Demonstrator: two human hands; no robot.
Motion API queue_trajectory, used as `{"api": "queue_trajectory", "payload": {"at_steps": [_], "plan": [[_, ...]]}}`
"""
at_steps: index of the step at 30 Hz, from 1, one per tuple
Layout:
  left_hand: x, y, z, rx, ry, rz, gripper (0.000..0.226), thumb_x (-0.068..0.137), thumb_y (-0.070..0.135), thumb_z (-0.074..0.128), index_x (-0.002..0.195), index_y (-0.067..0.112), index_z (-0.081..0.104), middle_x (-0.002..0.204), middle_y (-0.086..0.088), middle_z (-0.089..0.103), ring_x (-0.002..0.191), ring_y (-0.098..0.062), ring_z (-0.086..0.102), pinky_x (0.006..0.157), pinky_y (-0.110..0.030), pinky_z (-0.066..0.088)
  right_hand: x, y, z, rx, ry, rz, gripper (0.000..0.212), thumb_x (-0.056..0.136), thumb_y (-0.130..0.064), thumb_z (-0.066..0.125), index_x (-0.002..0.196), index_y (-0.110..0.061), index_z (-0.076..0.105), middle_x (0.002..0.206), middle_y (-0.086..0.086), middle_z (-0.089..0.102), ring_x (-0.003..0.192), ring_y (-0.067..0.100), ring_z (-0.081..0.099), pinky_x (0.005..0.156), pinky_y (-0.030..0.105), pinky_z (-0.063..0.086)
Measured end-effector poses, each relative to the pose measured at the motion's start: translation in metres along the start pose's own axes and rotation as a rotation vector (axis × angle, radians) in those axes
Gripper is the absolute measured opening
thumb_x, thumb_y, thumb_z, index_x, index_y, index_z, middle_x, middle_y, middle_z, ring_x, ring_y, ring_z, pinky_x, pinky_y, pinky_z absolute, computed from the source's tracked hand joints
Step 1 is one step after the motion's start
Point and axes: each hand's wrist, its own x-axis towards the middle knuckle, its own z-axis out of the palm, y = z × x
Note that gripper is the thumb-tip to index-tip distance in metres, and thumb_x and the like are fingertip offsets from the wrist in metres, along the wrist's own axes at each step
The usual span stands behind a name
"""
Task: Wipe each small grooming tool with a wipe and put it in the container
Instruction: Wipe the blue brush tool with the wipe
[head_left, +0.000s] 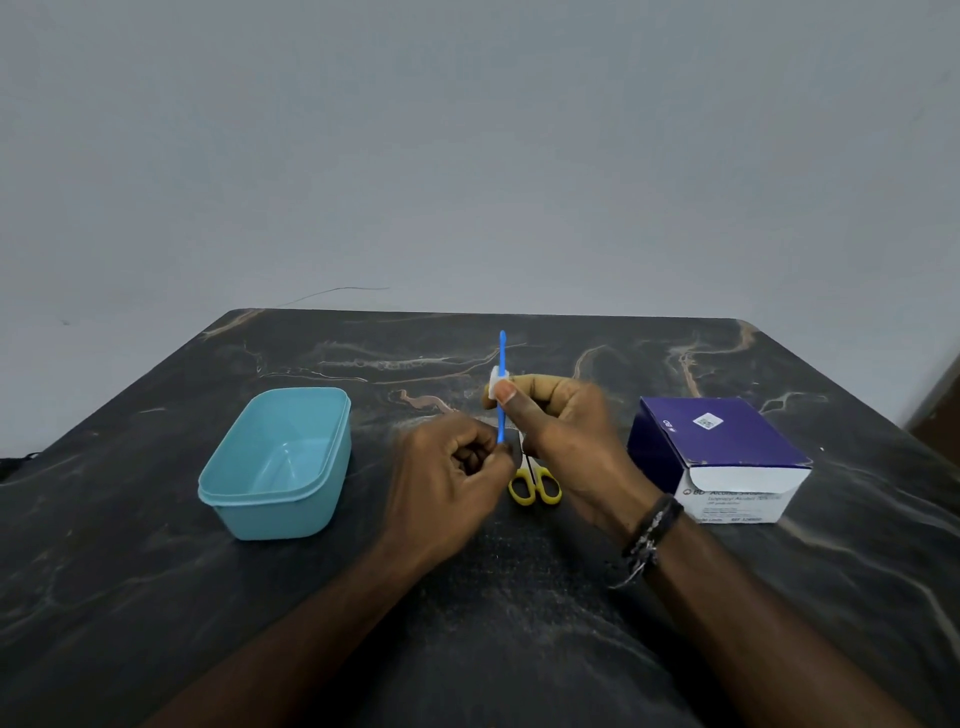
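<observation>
A thin blue grooming stick (502, 353) stands upright above the middle of the dark table. My left hand (447, 478) pinches its lower end. My right hand (561, 431) pinches a small white wipe (494, 382) folded round the stick's middle, thumb on the front. Small scissors with yellow handles (535, 486) lie on the table beneath my hands, their blades hidden behind them. An open light-blue plastic container (275, 462) sits to the left and looks empty.
A purple and white box of alcohol swabs (717, 457) stands at the right, open at the front. The dark marble table (467, 623) ends at a grey wall behind. A dark bracelet is on my right wrist.
</observation>
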Motion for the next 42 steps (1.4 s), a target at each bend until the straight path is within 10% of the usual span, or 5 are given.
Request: {"api": "queue_trajectory", "payload": {"at_steps": [15, 20, 26, 33, 42], "plan": [[0.003, 0.001, -0.002, -0.022, 0.002, -0.013, 0.016, 0.083, 0.014, 0.065, 0.067, 0.014, 0.066, 0.056, 0.005, 0.056, 0.052, -0.008, 0.050, 0.050, -0.026, 0.042, 0.002, -0.003, -0.008, 0.081, -0.028, 0.063, 0.023, 0.095, -0.012, 0.058, 0.098, 0.007, 0.069, 0.059, -0.014, 0.064, 0.045, -0.004, 0.051, 0.045, 0.010, 0.037], [-0.001, 0.004, 0.002, -0.007, -0.080, 0.031, 0.014, 0.080, 0.019, 0.064, 0.066, 0.017, 0.067, 0.056, 0.007, 0.058, 0.052, -0.011, 0.054, 0.050, -0.020, 0.041, 0.009, -0.004, -0.016, 0.239, 0.096, 0.075, 0.021, 0.092, -0.018, 0.063, 0.078, -0.013, 0.077, 0.090, 0.017, 0.056, 0.061, 0.008, 0.038, 0.044, 0.016, 0.032], [0.002, 0.006, -0.003, -0.042, -0.004, -0.003, 0.014, 0.081, 0.024, 0.063, 0.067, 0.024, 0.066, 0.057, 0.008, 0.057, 0.054, -0.010, 0.053, 0.052, -0.018, 0.042, 0.001, -0.002, -0.007, 0.127, -0.029, 0.110, 0.028, 0.095, -0.021, 0.059, 0.098, 0.005, 0.070, 0.054, -0.016, 0.059, 0.048, -0.002, 0.047, 0.045, 0.012, 0.033], [0.004, 0.003, -0.003, -0.029, 0.028, -0.015, 0.017, 0.081, 0.023, 0.063, 0.072, 0.010, 0.070, 0.058, 0.005, 0.058, 0.054, -0.011, 0.052, 0.053, -0.018, 0.041, 0.001, 0.001, -0.004, 0.080, -0.060, 0.133, 0.028, 0.094, -0.020, 0.060, 0.101, 0.005, 0.071, 0.050, -0.016, 0.057, 0.047, -0.001, 0.045, 0.047, 0.014, 0.034], [0.000, 0.003, 0.001, 0.031, -0.045, 0.061, 0.016, 0.077, 0.017, 0.065, 0.062, 0.020, 0.063, 0.054, 0.007, 0.056, 0.050, -0.010, 0.051, 0.050, -0.016, 0.039, 0.008, -0.001, -0.012, 0.225, 0.120, 0.096, 0.022, 0.091, -0.024, 0.064, 0.077, -0.015, 0.078, 0.088, 0.015, 0.054, 0.058, 0.012, 0.032, 0.045, 0.023, 0.027]]}}
